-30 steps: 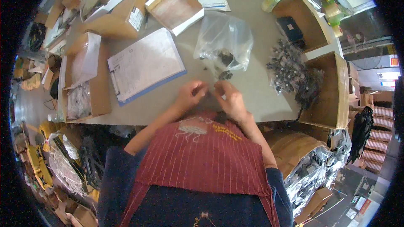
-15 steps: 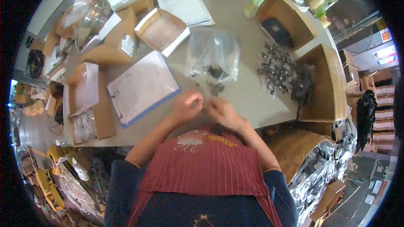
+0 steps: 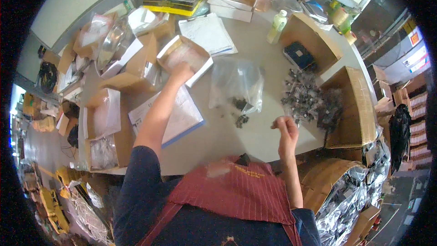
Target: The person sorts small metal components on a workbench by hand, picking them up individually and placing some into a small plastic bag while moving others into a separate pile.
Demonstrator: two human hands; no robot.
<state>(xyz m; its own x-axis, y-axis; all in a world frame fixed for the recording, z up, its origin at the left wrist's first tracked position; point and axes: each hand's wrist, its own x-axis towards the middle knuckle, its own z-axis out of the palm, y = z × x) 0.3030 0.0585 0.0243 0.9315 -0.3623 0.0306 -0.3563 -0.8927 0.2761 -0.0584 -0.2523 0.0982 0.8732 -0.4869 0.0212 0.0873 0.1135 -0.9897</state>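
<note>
My left hand (image 3: 183, 71) reaches into the shallow white-edged carton (image 3: 205, 67) at the upper middle, over its clear, pinkish contents; its fingertips are hidden there. Raised over the table's right front, my right hand (image 3: 287, 133) is closed in a pinch, with a small dark bit at the fingertips too small to name. Just beyond it lies a heap of small black parts (image 3: 302, 95) with clear wrapping. Between the hands, a clear plastic bag (image 3: 236, 79) lies flat with a few black pieces near its mouth. Several more small black pieces (image 3: 241, 120) sit in front of it.
A clipboard with papers (image 3: 182, 114) lies under my left forearm. Open cardboard boxes stand at the left (image 3: 123, 141) and right (image 3: 353, 109). A bottle of pale green liquid (image 3: 276, 27) stands at the back. A large carton with silvery plastic (image 3: 348, 187) is below the table's right edge.
My hands were together near the table's front edge. The left has gone forward into the white-edged carton; the right has moved right, toward the black parts. The view has tilted up slightly.
</note>
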